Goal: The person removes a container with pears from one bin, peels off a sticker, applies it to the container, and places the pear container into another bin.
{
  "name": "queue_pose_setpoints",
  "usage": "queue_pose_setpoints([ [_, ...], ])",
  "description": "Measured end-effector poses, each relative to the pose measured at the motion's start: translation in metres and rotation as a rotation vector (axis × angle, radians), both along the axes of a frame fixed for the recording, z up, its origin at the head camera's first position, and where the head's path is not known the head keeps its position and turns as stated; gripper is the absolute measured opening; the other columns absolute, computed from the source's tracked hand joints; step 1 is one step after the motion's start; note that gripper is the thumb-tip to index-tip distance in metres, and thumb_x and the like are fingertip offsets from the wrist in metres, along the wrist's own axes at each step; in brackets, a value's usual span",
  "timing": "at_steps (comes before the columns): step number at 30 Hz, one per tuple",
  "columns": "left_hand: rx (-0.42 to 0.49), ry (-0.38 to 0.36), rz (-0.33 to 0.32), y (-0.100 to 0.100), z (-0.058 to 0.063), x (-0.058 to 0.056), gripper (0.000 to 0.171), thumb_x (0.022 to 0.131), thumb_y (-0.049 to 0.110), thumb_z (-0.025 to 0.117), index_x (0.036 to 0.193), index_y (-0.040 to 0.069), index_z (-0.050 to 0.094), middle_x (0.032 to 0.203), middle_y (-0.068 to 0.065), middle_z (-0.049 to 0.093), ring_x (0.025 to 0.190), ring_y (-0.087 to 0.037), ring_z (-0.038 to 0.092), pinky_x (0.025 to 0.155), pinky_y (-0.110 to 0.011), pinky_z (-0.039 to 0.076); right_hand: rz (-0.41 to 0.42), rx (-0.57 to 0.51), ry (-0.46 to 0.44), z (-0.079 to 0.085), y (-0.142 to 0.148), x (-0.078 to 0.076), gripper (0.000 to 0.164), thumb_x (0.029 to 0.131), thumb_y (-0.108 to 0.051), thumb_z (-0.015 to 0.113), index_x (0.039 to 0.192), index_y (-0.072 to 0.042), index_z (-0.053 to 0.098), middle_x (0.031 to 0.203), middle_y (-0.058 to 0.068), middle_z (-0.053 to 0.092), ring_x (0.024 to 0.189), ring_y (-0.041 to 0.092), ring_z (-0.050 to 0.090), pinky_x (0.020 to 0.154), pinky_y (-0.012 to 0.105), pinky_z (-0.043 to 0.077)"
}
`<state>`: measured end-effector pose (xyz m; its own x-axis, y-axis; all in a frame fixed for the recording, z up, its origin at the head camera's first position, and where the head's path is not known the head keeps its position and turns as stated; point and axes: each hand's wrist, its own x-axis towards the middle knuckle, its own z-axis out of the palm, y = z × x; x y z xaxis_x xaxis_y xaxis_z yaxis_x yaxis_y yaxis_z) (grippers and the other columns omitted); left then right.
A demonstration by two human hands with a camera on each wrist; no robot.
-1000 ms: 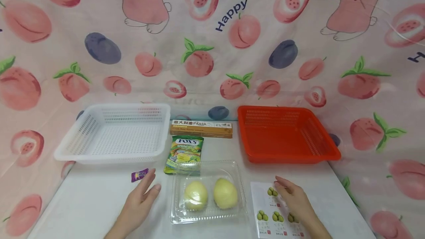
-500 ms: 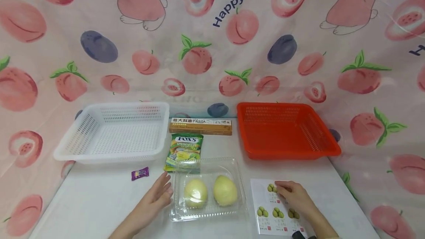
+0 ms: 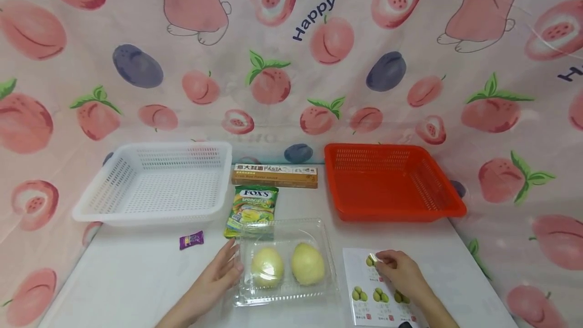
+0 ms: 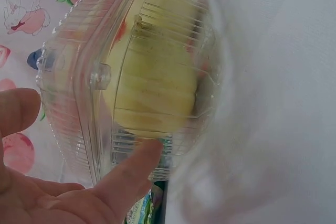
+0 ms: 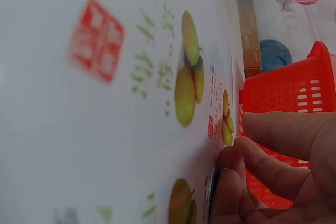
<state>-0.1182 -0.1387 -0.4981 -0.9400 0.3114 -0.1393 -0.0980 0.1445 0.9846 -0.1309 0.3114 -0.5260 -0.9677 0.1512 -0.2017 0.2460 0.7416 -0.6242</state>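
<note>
A clear plastic clamshell box (image 3: pixel 286 295) holds two pale yellow-green round fruits (image 3: pixel 267 267) at the table's middle. My left hand (image 3: pixel 214 278) reaches to the box's left side; its extended index finger touches the clear wall in the left wrist view, and nothing is gripped. To the right lies a white sticker sheet (image 3: pixel 364 287) printed with green fruit pictures and small red seals. My right hand (image 3: pixel 403 272) is at the sheet's upper part, thumb and index fingertips brought together by the top fruit sticker (image 5: pixel 227 121). Whether the sticker's edge is lifted is hard to see.
A white basket (image 3: pixel 155 214) stands at the back left and a red basket (image 3: pixel 396 214) at the back right. Between them are a pasta box (image 3: pixel 275 181) and a green candy bag (image 3: pixel 252 206). A small purple wrapped candy (image 3: pixel 191 240) lies left of the box.
My left hand has moved right, from beside the purple candy to the clear box's side. My right hand's fingers have drawn together on the sticker sheet.
</note>
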Motion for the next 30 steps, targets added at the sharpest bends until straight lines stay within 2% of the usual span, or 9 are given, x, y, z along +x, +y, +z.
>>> queue_pose_setpoints([
  [8,-0.006,0.01,-0.014,0.0,-0.003,-0.001,0.073,0.1,0.023,0.057,0.156,0.006,0.013,0.155,-0.026,0.02,0.137,-0.045,0.027,0.101,-0.048,0.041,-0.033,-0.03,0.002,-0.004,-0.002,-0.003,0.028,0.091,-0.013,0.066,0.115,0.0,0.064,0.093,0.004,0.06,0.081,0.019,0.053,0.071,0.034,0.049],
  [13,0.023,0.006,-0.05,-0.002,-0.004,-0.001,0.07,0.101,0.022,0.055,0.155,0.002,0.016,0.157,-0.025,0.015,0.138,-0.043,0.026,0.101,-0.039,0.041,-0.068,-0.057,0.029,-0.009,0.002,-0.004,0.029,0.092,-0.009,0.064,0.12,0.0,0.063,0.096,0.004,0.064,0.085,0.019,0.057,0.077,0.038,0.051],
  [16,0.037,-0.007,-0.077,-0.004,-0.005,-0.002,0.069,0.102,0.023,0.054,0.154,0.0,0.016,0.157,-0.025,0.013,0.138,-0.042,0.026,0.101,-0.035,0.041,-0.095,-0.109,0.014,-0.008,0.004,-0.004,0.032,0.093,-0.012,0.064,0.123,0.0,0.063,0.099,0.004,0.065,0.088,0.02,0.058,0.079,0.038,0.052],
  [20,0.037,-0.013,-0.089,-0.005,-0.005,-0.002,0.067,0.103,0.024,0.052,0.155,0.001,0.016,0.154,-0.028,0.017,0.137,-0.042,0.027,0.102,-0.036,0.04,-0.142,-0.226,-0.061,-0.006,0.006,-0.006,0.036,0.095,-0.017,0.064,0.126,0.001,0.061,0.102,0.006,0.066,0.089,0.019,0.06,0.079,0.037,0.053],
  [24,0.024,-0.002,-0.086,-0.005,-0.005,-0.001,0.066,0.103,0.024,0.051,0.155,0.002,0.017,0.154,-0.028,0.018,0.137,-0.042,0.028,0.102,-0.037,0.04,-0.161,-0.282,-0.116,-0.003,0.008,-0.007,0.038,0.096,-0.021,0.062,0.127,0.002,0.06,0.107,0.009,0.067,0.092,0.02,0.061,0.08,0.04,0.052],
  [27,0.008,0.001,-0.082,-0.005,-0.005,-0.002,0.065,0.103,0.024,0.051,0.155,0.002,0.018,0.155,-0.027,0.017,0.137,-0.043,0.027,0.102,-0.038,0.04,-0.155,-0.301,-0.107,0.003,0.009,-0.007,0.039,0.096,-0.021,0.063,0.127,0.002,0.061,0.113,0.013,0.066,0.096,0.021,0.061,0.081,0.04,0.052],
  [30,-0.043,0.01,-0.069,-0.004,-0.003,-0.001,0.066,0.103,0.028,0.052,0.155,0.004,0.019,0.153,-0.029,0.022,0.136,-0.043,0.03,0.104,-0.045,0.038,-0.152,-0.327,-0.065,0.012,0.009,-0.005,0.041,0.096,-0.023,0.064,0.128,0.002,0.061,0.116,0.014,0.066,0.096,0.021,0.061,0.08,0.034,0.053],
])
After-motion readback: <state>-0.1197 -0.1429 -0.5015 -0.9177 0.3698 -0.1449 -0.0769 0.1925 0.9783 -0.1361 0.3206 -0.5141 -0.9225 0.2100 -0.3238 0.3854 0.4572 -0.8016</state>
